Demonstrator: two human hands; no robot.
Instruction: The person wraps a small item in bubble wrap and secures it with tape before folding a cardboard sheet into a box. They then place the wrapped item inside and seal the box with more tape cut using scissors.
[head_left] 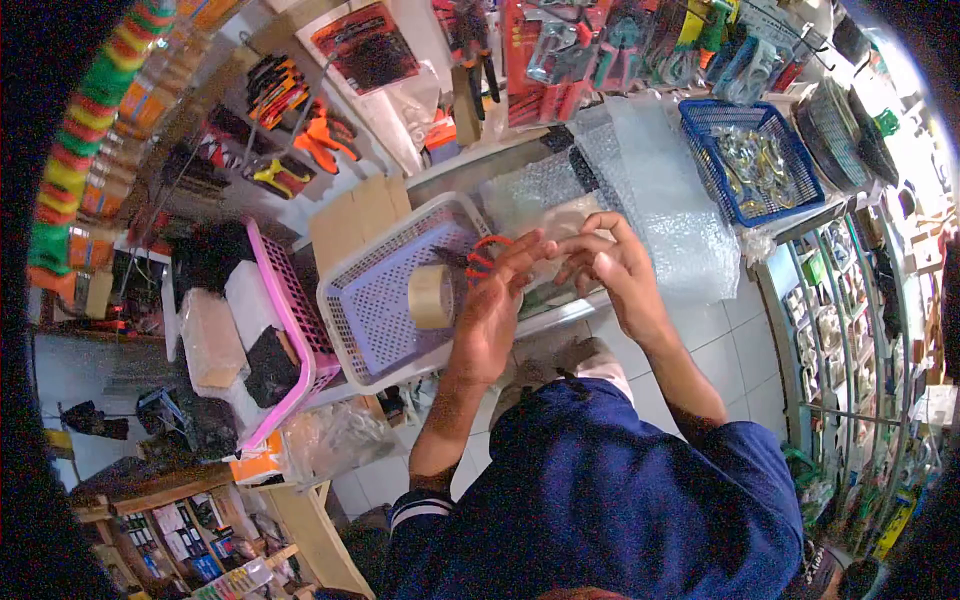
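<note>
My left hand [488, 315] is raised over the right edge of the lilac plastic basket [385, 310], its fingers stretched out and nothing visible in it. Beside it, my right hand [622, 270] has bent fingers held apart, the tips close to those of the left hand; I see nothing gripped in it. Whether the fingertips touch cannot be made out. A roll of beige tape [432, 297] stands in the basket. Partly hidden behind my left hand is a red-orange item with dark parts [484, 258]. Bubble wrap [680, 230] lies to the right of my right hand.
A pink basket [300, 340] with packed goods stands at the left. A blue basket [750, 165] of metal pieces sits at the back right. Packaged tools [560, 55] and orange-handled pliers [325, 137] hang on the wall. Shelves [840, 330] line the right side.
</note>
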